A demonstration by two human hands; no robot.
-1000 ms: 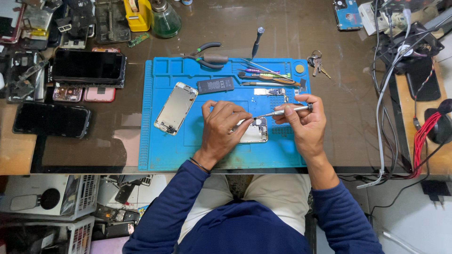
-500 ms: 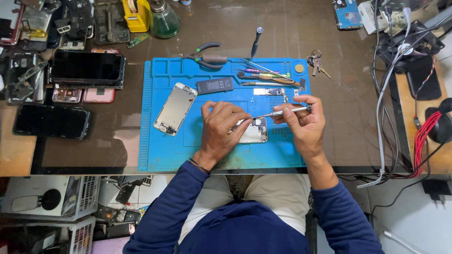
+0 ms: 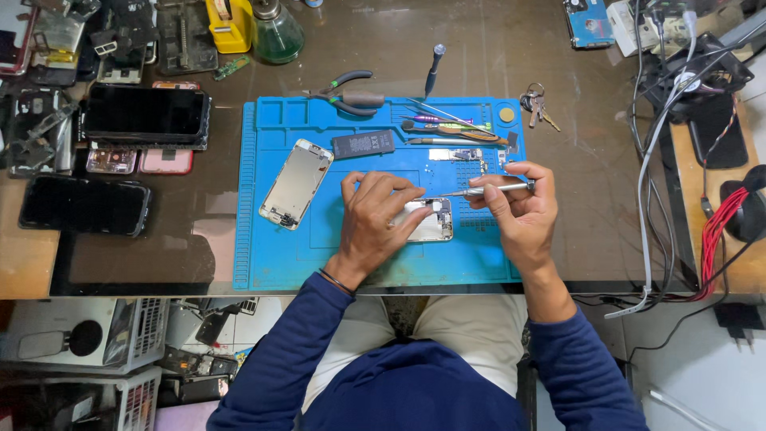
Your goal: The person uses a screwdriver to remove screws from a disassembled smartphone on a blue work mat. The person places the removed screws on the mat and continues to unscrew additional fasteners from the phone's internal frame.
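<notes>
Centrally on the blue work mat lies an opened phone body, the left hand resting on it with fingers pressed together over its left half. At three o'clock the right hand has its fingers pinching a slim metal screwdriver, tip touching the phone's top edge. At nine o'clock lies a detached screen panel, at twelve a black battery, pliers beyond on the dark surface.
</notes>
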